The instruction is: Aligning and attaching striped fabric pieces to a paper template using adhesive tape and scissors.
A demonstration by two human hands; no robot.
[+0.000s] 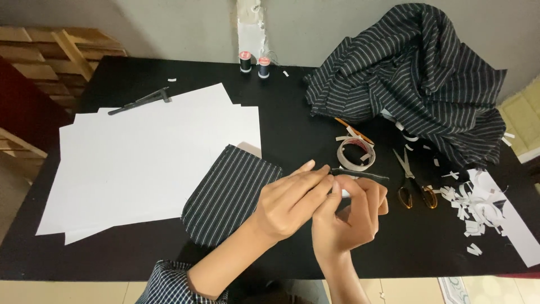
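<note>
My left hand (292, 200) and my right hand (349, 217) meet over the black table (140, 253), both pinching a narrow dark fabric strip (365, 175) that sticks out to the right past my fingers. A white bit shows between my fingers under the strip. Just left of my hands lies a pocket-shaped piece of black pinstriped fabric (228, 194), flat, partly on white paper sheets (146, 157). A roll of tape (355, 154) sits right behind my hands.
Scissors (413, 183) with brown handles lie to the right, beside white paper scraps (472, 205). A heap of striped cloth (410, 73) fills the back right. Two thread spools (254, 63) stand at the back. A dark tool (140, 101) rests on the paper's far corner.
</note>
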